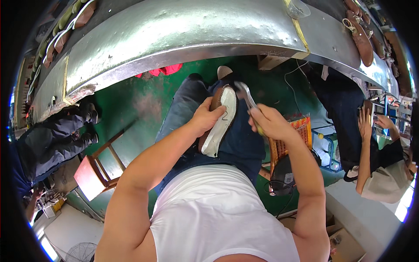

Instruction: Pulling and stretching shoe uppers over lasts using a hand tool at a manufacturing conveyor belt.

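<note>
Across my lap lies a brown shoe [224, 114] with its pale underside up and a dark mark written on it. My left hand [207, 117] is closed round the shoe's left side, the thumb lying on the pale sole. In my right hand [268, 121] is a hammer [248, 97], gripped by its handle. The hammer's metal head is slightly blurred and sits close to the right edge of the shoe's toe end, at the far side. I cannot tell whether it touches the shoe.
A metal-topped bench [174, 30] curves across the front, with brown shoes [358, 37] at its right and more at its left. A wooden stool [94, 177] stands left, an orange woven chair [279, 153] right. Co-workers sit on both sides; one's hand [365, 124] shows at right.
</note>
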